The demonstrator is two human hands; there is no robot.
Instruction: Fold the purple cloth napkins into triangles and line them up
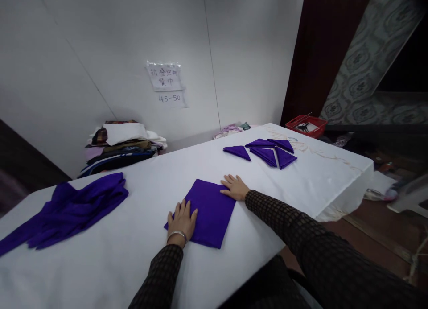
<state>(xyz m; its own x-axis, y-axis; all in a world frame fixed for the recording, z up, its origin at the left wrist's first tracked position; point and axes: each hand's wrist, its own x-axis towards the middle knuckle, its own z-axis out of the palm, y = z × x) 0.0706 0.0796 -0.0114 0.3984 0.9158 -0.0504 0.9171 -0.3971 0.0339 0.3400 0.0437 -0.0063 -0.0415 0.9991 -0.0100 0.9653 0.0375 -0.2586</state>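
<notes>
A purple cloth napkin, folded into a rough square, lies flat on the white tablecloth in front of me. My left hand, with a bracelet at the wrist, rests with fingers spread on the napkin's left corner. On its upper right edge lies my right hand, flat with fingers apart. Neither hand grips the cloth. Farther back to the right are several purple napkins folded into triangles, set close together. Over at the left, a loose heap of purple cloth lies crumpled.
Stacked folded fabrics stand behind the table's left part, against the wall. A red basket with scissors sits by the far right corner. Paper signs are stuck to the wall. A white stool stands on the floor at right.
</notes>
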